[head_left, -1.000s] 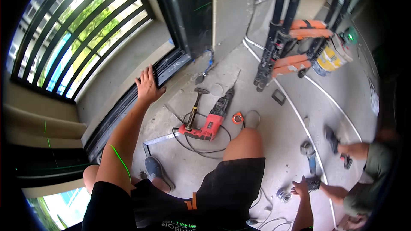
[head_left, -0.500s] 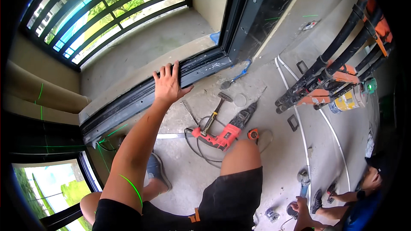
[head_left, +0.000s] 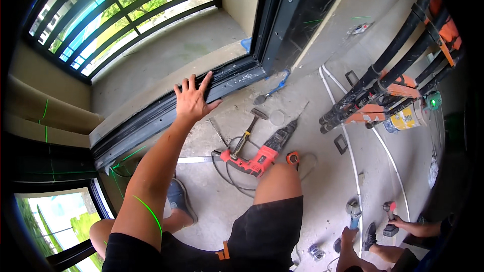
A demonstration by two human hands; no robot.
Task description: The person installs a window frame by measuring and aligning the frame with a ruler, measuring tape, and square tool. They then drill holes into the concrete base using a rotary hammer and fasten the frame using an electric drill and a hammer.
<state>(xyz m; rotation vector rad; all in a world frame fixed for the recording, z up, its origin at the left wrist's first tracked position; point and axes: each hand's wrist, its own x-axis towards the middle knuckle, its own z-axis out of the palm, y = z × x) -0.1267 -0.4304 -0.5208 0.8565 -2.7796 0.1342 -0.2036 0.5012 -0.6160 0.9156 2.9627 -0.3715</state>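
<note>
My left hand (head_left: 191,105) rests palm down on the dark metal sill track (head_left: 156,121) of a large door or window frame. Its fingers are spread, the thumb points right, and nothing is in its grasp. On the concrete just below it lie a claw-less hammer (head_left: 248,133) with a black and yellow handle and a red corded rotary hammer drill (head_left: 262,158), its long bit pointing up and right. The hammer's handle end overlaps the drill body. An orange tape measure (head_left: 292,158) sits beside my right knee. My right hand is out of view.
At the lower right a co-worker's hands hold a blue angle grinder (head_left: 354,214) and a red cordless tool (head_left: 389,216). Black tripod-like poles (head_left: 373,78), a bucket (head_left: 403,120), a green-lit laser level (head_left: 432,100) and white conduits (head_left: 353,161) stand or lie right. Beyond the sill is a slatted railing (head_left: 126,17).
The whole view has shifted slightly left. My left hand stays on the sill track. At the lower right the co-worker's head has left view, and the red cordless tool now shows in their hand.
</note>
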